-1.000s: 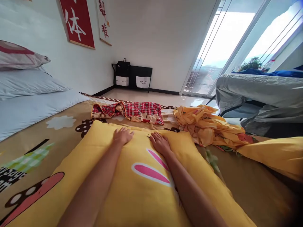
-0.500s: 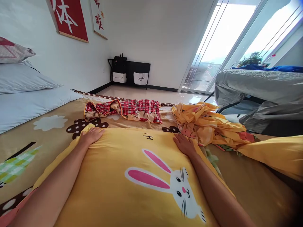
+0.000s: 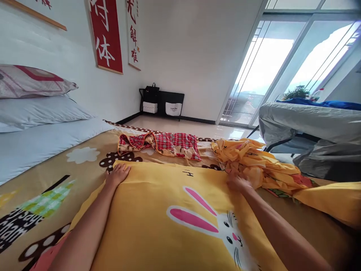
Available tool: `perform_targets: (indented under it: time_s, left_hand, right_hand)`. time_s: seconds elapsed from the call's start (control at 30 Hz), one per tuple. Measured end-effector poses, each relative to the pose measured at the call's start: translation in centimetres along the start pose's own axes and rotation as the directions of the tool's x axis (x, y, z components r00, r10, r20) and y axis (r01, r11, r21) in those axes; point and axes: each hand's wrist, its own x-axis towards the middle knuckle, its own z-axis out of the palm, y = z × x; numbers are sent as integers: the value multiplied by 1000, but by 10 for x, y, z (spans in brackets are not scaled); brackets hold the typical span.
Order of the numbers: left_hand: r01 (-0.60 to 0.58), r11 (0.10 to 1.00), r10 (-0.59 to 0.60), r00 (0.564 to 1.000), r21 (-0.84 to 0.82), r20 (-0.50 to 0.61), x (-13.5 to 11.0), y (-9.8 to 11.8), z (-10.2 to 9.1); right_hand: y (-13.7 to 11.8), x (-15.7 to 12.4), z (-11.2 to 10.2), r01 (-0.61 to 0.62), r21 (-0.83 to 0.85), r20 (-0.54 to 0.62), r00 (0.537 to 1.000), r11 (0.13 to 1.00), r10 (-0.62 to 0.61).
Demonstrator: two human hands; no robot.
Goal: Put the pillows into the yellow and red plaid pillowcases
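A yellow pillow (image 3: 146,214) with a white rabbit print lies on the bed in front of me, the rabbit toward its right side. My left hand (image 3: 118,175) rests over its far left corner, fingers stretched out and lying on the cloth. At the far right corner is my right hand (image 3: 238,182), slightly blurred, its fingers bunched around the pillow's edge. Just beyond that hand sits a crumpled heap of yellow printed cloth (image 3: 248,158). A folded red plaid cloth (image 3: 175,145) lies past the pillow's far edge.
White and patterned pillows (image 3: 36,113) are stacked at the left against the wall. The bed has a brown patterned cover (image 3: 87,177). A grey-covered table (image 3: 307,120) stands at the right by the glass doors. A black stand (image 3: 166,98) with bags is by the far wall.
My right hand has gone from lying flat to curling at the pillow's far right corner. My left hand stays at its corner. The view has tilted up and shifted left.
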Motion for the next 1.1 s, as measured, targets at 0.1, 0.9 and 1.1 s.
perform_targets:
  time_s: [0.1, 0.9, 1.1]
  left_hand:
    - [22, 1000, -22, 1000, -11, -6, -1, 1, 2]
    - [-426, 904, 427, 898, -34, 103, -42, 81, -18]
    - [-258, 966, 257, 962, 0, 93, -15, 53, -15]
  right_hand:
    - [-75, -3, -29, 213, 9, -85, 974, 977, -211]
    - [-159, -37, 34, 579, 206, -177, 815, 789, -552]
    - [-82, -12, 50, 499, 188, -92, 867, 846, -490]
